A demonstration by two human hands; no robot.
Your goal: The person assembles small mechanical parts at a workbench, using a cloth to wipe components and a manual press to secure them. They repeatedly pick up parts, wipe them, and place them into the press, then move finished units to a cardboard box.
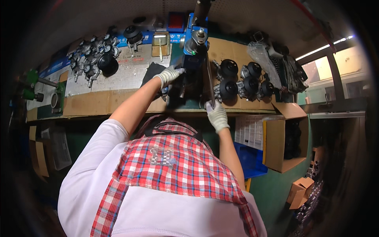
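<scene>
A blue bench press (pixel 193 43) stands at the far middle of the bench, with a long metal lever (pixel 209 81) coming down its right side toward me. My right hand (pixel 217 117), in a white knit glove, is closed round the lever's lower end. My left hand (pixel 170 75), gloved alike, reaches to the left side of the press, its fingers bent against something dark below the press head. Shadow hides what they hold there. A dark cloth or pad (pixel 153 73) lies beside my left wrist.
Several metal pump-like parts (pixel 92 57) cluster at the left, and one with a black pulley (pixel 133 34) stands apart. More black-pulley parts (pixel 228 89) sit on cardboard at the right. A small tray (pixel 160 50) is behind. An open carton (pixel 276 144) and white crate (pixel 248 132) stand below right.
</scene>
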